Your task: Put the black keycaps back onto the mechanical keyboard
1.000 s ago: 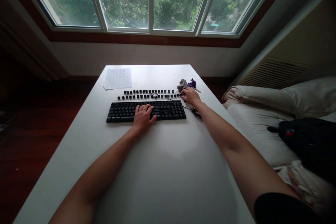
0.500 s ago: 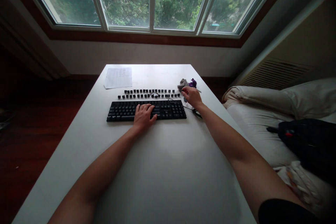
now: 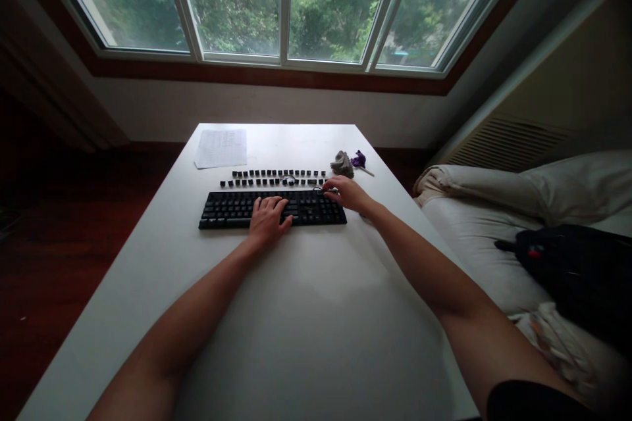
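Note:
A black keyboard (image 3: 232,214) lies crosswise on the white table (image 3: 276,316). Spread flat over its middle keys is my left hand (image 3: 268,218), fingers apart and holding nothing visible. My right hand (image 3: 348,192) is at the keyboard's upper right corner, thumb and fingertips drawn together; whatever small thing may be between them cannot be made out. Behind the keyboard, loose black keycaps (image 3: 257,181) stand in two rows, with a small ring-like wire tool (image 3: 288,179) among the nearer row. The right end of that row is partly behind my right hand.
Beyond my right hand are a grey cloth (image 3: 342,164) and a purple bundle (image 3: 359,158) with a pale stick. Printed paper (image 3: 222,148) lies at the far left. A light sofa (image 3: 474,210) with a black bag (image 3: 567,256) stands on the right.
My right hand has moved left and slightly nearer, from beside the right end of the keycap rows to the keyboard's upper right corner. My left hand stays on the keys.

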